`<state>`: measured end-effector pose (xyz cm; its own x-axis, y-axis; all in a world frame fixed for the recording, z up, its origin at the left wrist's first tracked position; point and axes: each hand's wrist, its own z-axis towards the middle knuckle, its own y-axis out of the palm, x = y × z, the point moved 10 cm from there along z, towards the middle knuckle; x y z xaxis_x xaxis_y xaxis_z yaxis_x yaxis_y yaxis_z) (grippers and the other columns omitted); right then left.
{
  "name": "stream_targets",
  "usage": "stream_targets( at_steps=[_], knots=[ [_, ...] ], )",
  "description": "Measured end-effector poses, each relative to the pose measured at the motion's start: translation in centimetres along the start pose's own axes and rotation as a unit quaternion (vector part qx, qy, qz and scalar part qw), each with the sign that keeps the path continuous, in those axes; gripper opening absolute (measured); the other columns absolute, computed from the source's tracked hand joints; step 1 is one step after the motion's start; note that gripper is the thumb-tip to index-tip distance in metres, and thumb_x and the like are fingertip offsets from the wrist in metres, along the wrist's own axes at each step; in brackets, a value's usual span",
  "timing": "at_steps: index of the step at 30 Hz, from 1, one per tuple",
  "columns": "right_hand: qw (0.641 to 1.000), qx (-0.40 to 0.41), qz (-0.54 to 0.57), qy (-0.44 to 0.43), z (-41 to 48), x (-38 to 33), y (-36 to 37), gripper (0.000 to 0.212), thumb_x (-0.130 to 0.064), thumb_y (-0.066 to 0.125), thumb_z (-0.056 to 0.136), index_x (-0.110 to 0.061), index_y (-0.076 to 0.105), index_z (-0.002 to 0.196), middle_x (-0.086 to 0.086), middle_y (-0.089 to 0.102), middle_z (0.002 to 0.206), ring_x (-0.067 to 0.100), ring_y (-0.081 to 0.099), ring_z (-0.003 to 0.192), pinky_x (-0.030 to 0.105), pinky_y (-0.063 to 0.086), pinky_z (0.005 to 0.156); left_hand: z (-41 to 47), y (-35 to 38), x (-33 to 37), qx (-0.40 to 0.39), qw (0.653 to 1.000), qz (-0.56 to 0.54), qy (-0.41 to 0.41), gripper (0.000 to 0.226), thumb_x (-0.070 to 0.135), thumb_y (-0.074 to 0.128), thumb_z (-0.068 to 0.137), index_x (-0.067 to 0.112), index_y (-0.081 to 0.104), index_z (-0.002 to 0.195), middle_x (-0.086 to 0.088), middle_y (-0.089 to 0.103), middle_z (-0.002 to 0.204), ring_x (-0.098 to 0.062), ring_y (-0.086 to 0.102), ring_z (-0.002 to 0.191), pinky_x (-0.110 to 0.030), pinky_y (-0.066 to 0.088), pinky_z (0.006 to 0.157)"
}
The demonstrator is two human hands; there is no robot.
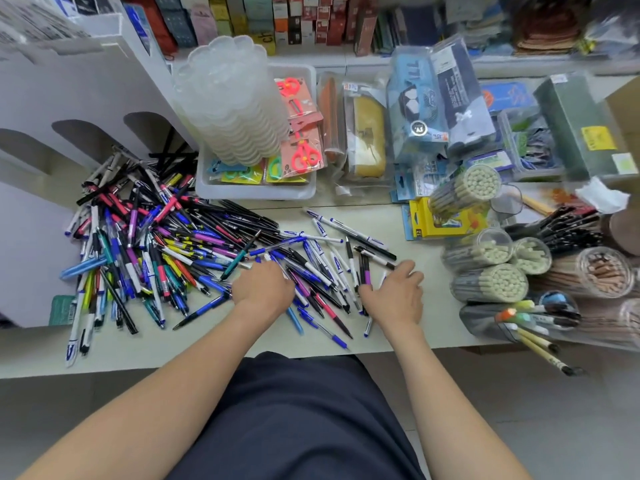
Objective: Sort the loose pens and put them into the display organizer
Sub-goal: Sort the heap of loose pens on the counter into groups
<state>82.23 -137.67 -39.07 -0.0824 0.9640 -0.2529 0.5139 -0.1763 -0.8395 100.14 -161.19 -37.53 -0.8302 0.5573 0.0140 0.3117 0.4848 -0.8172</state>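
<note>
Centre frame, left hand (263,285) and right hand (394,294) rest on pens (166,244) on the tabletop (156,351); right grip spread open, left grip hidden, perhaps curled.

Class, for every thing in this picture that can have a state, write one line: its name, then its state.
Pens, loose, mixed, heaped on the table.
Left hand, flat on the heap.
Right hand, at the heap's edge; grip unclear.
Display organizer, upright, dark pens at one slot.
Clear cups, nested, leaning in the tray.
Scissors, packaged, in the tray.
Pencil tubes, full, lying sideways.
</note>
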Motion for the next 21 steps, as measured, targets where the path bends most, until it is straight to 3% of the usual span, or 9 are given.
stream_targets(
  at_steps=[2, 4, 7, 11, 14, 17, 19, 21],
  knots=[
    [1.000, -0.017, 0.022, -0.003, -0.9, 0.2, 0.9, 0.060, -0.024, 0.069, 0.086, -0.003, 0.032, 0.129, 0.017, 0.058, 0.111, 0.043, 0.064, 0.098, 0.040, 0.046, 0.070, -0.1, 0.7, 0.1, -0.009, 1.000, -0.001, -0.005, 0.021, 0.031, 0.055, 0.099, 0.012, 0.058, 0.092, -0.008, 0.061, 0.088, -0.033, 0.061, 0.084, -0.035, 0.044, 0.069],
    [0.999, -0.020, 0.031, -0.025, -1.4, -0.1, 1.1, 0.050, -0.014, 0.066, 0.088, -0.003, 0.037, 0.127, 0.015, 0.063, 0.101, 0.042, 0.066, 0.095, 0.038, 0.046, 0.069, 0.1, 1.6, -0.1, -0.025, 0.998, -0.049, -0.018, 0.020, 0.027, 0.058, 0.097, 0.008, 0.059, 0.102, -0.011, 0.065, 0.095, -0.036, 0.065, 0.094, -0.037, 0.044, 0.071],
    [0.996, -0.020, 0.062, -0.061, -1.3, -0.6, 0.9, 0.046, -0.004, 0.066, 0.087, -0.006, 0.047, 0.129, 0.017, 0.065, 0.105, 0.039, 0.065, 0.098, 0.036, 0.044, 0.073, 0.7, 2.6, -0.3, -0.042, 0.992, -0.114, -0.027, 0.036, 0.021, 0.060, 0.095, 0.000, 0.055, 0.124, -0.020, 0.066, 0.116, -0.040, 0.064, 0.105, -0.039, 0.044, 0.074],
    [0.985, -0.035, 0.093, -0.141, -1.1, -1.8, 1.3, 0.040, -0.005, 0.062, 0.091, -0.006, 0.058, 0.130, 0.014, 0.066, 0.105, 0.034, 0.062, 0.105, 0.039, 0.048, 0.084, 0.5, 2.8, -0.3, -0.029, 0.983, -0.179, -0.027, 0.037, 0.014, 0.062, 0.093, -0.002, 0.052, 0.125, -0.025, 0.061, 0.121, -0.041, 0.061, 0.103, -0.039, 0.045, 0.076],
    [0.979, -0.045, 0.107, -0.167, -1.6, -2.7, 1.8, 0.044, -0.014, 0.062, 0.094, -0.010, 0.056, 0.137, 0.011, 0.057, 0.118, 0.027, 0.057, 0.106, 0.033, 0.044, 0.086, 0.0, 2.8, -0.5, -0.013, 0.977, -0.209, -0.045, 0.053, 0.008, 0.066, 0.093, -0.006, 0.040, 0.137, -0.032, 0.044, 0.140, -0.045, 0.060, 0.109, -0.039, 0.044, 0.082],
    [0.977, -0.052, 0.123, -0.165, -1.8, -3.4, 3.0, 0.060, -0.004, 0.060, 0.091, -0.008, 0.046, 0.150, 0.012, 0.046, 0.133, 0.031, 0.052, 0.118, 0.032, 0.042, 0.097, -0.6, 3.3, -1.0, -0.019, 0.961, -0.261, -0.095, 0.079, 0.001, 0.069, 0.091, -0.012, 0.018, 0.150, -0.036, 0.025, 0.148, -0.047, 0.056, 0.115, -0.037, 0.047, 0.083],
    [0.976, -0.061, 0.140, -0.155, -1.9, -4.3, 3.8, 0.065, 0.001, 0.056, 0.091, -0.009, 0.042, 0.155, 0.014, 0.041, 0.138, 0.034, 0.046, 0.126, 0.034, 0.040, 0.102, -0.7, 4.3, -1.4, -0.040, 0.939, -0.314, -0.132, 0.090, 0.003, 0.069, 0.090, -0.008, 0.008, 0.156, -0.031, 0.019, 0.152, -0.047, 0.056, 0.115, -0.044, 0.054, 0.086],
    [0.979, -0.064, 0.142, -0.128, -2.0, -5.3, 4.2, 0.067, -0.011, 0.055, 0.097, -0.013, 0.035, 0.160, 0.014, 0.037, 0.146, 0.037, 0.039, 0.135, 0.044, 0.037, 0.109, -0.7, 5.0, -1.4, -0.060, 0.921, -0.350, -0.162, 0.087, 0.011, 0.068, 0.091, -0.003, 0.012, 0.156, -0.023, 0.021, 0.151, -0.048, 0.055, 0.117, -0.055, 0.058, 0.094]
  ],
)
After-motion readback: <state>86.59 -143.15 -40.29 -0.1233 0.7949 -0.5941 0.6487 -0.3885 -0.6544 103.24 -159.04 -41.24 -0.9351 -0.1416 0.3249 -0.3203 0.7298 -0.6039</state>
